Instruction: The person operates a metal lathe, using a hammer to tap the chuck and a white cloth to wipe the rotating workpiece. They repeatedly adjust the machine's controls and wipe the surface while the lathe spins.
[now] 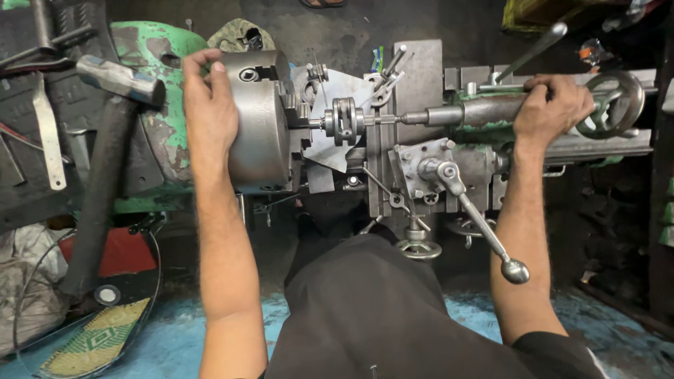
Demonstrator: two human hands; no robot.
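Two hands set up the lathe: left hand (210,105) grips the chuck (258,123) at centre-left, right hand (551,105) clasps the tailstock (484,111) upper right; next, steady alignment seems needed.

Both arms are bare from the short sleeves down to the wrists, with dark hair along the forearms. The left hand (209,105), in the upper left of the frame, wears no glove, ring or watch; the right hand (551,107), in the upper right, is just as bare. A dark sleeve (554,351) edge shows at the lower right, near the right elbow. Loose dark grey-black cloth (379,316), matt and softly creased, covers the body and lap across the lower middle of the frame
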